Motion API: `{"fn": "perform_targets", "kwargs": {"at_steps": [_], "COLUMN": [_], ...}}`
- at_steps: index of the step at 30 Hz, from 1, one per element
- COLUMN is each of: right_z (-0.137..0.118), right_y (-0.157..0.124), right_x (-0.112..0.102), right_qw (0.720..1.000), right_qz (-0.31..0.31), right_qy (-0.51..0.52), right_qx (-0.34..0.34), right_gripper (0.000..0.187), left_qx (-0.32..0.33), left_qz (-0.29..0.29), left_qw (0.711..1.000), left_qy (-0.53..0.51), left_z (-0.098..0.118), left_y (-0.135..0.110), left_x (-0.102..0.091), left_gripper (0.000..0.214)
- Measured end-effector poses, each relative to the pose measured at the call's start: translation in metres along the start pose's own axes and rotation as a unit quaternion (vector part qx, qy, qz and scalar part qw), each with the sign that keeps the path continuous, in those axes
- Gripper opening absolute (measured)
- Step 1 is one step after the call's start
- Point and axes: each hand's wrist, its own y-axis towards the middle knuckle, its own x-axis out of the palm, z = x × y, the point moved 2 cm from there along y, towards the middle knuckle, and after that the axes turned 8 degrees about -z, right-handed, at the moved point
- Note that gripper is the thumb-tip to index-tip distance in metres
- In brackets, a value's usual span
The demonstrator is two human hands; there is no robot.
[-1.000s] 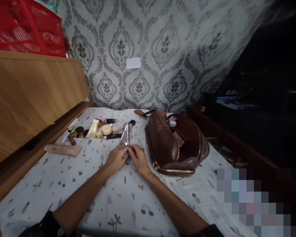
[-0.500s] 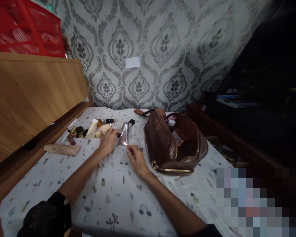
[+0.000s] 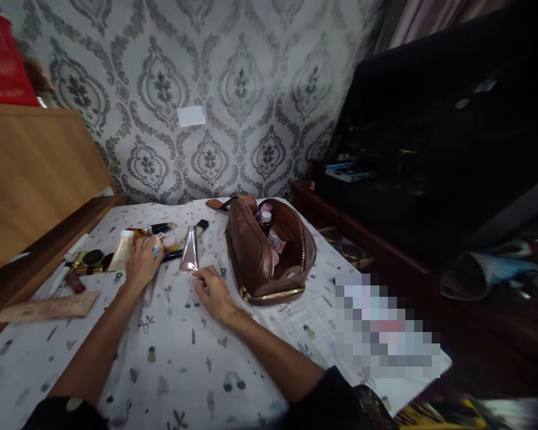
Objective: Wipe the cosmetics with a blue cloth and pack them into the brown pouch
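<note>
The left arm reaches forward, its hand (image 3: 144, 264) palm-down over the scattered cosmetics (image 3: 94, 258), fingers curled onto a small blue piece (image 3: 155, 251); I cannot tell if they grip it. The right hand (image 3: 211, 291) rests on the desk (image 3: 183, 358), fingers loosely bent and closed on nothing, tips touching the pink tube (image 3: 189, 255) beside the brown bag (image 3: 255, 263). Any lettering is too blurred to read.

What the left hand (image 3: 144, 261) pinches among the cosmetics (image 3: 170, 242) is too small to tell. The left edge cuts a red crate (image 3: 2, 65); a pixelated patch (image 3: 385, 325) hides the near right of the cloth (image 3: 233, 358).
</note>
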Motion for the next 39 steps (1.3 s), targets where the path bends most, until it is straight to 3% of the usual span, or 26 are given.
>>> {"fn": "perform_targets", "kwargs": {"at_steps": [5,10,16,23,27,31,35,39], "right_z": [-0.001,0.000,-0.002,-0.004,-0.003,-0.002,0.001,0.006], "right_y": [0.001,0.002,0.001,0.001,0.001,0.002,0.005,0.007], "right_x": [0.000,0.000,0.000,0.001,0.002,0.002,0.003,0.005], "right_qw": [1.000,1.000,1.000,1.000,1.000,1.000,1.000,1.000], "right_qz": [-0.007,-0.007,-0.008,-0.018,-0.014,-0.012,-0.018,-0.013], "right_qy": [0.001,0.002,0.006,0.006,0.004,0.006,0.001,0.007], "right_qx": [0.000,-0.006,-0.007,0.012,0.011,0.006,0.005,-0.012], "right_gripper": [0.021,0.020,0.019,0.018,0.019,0.018,0.017,0.017], "left_qx": [0.004,0.074,0.130,0.151,0.165,0.161,0.150,0.120], "left_qz": [-0.041,-0.029,-0.123,-0.146,-0.128,-0.065,-0.037,-0.010], "left_qw": [0.998,0.990,0.969,0.957,0.955,0.967,0.985,0.992], "left_qy": [0.043,0.114,0.169,0.200,0.210,0.185,0.075,-0.040], "left_z": [0.008,0.034,0.050,0.057,0.061,0.064,0.056,0.038], "left_y": [0.005,0.008,0.027,0.041,0.025,-0.005,-0.027,-0.023], "left_x": [-0.011,-0.023,-0.017,-0.013,-0.021,-0.028,-0.028,-0.028], "left_gripper": [0.046,0.042,0.044,0.041,0.039,0.038,0.031,0.028]}}
